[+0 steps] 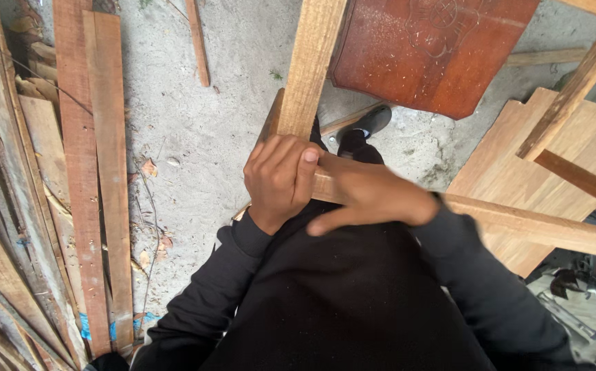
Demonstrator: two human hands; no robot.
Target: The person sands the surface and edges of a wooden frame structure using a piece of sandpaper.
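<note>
Head cam, looking straight down. L hand (281, 180) is wrapped round the corner joint of a wooden frame (310, 69), fingers (291, 165) curled together and clamped on the wood where the upright rail meets the cross rail (538, 225). Thumb tip shows on top, nail up. R hand (373, 196) lies just beside it, touching it, on the cross rail: fingers stretched out flat and close together along the wood, thumb splayed down toward the body. It's blurred, so can't tell whether it grips the rail or only rests on it.

The frame sits right in front of the person's torso, above the ground; upright rail runs up out of the top edge, cross rail runs off to the R edge. Both rails are pale, unfinished timber.

Both arms in dark long sleeves (222, 288). A black shoe (370, 122) shows on the sandy ground (202, 130) just past the hands.

Around: reddish-brown carved wood panel (435, 48) top centre, dusted w/ sawdust. Pale plywood sheets (586, 151) lie at R, under more slats. Stack of long reddish planks (95, 172) along the L side, w/ thin offcuts fanned out at lower L. A narrow strip of wood (198, 41) lies on the sand near the top.
</note>
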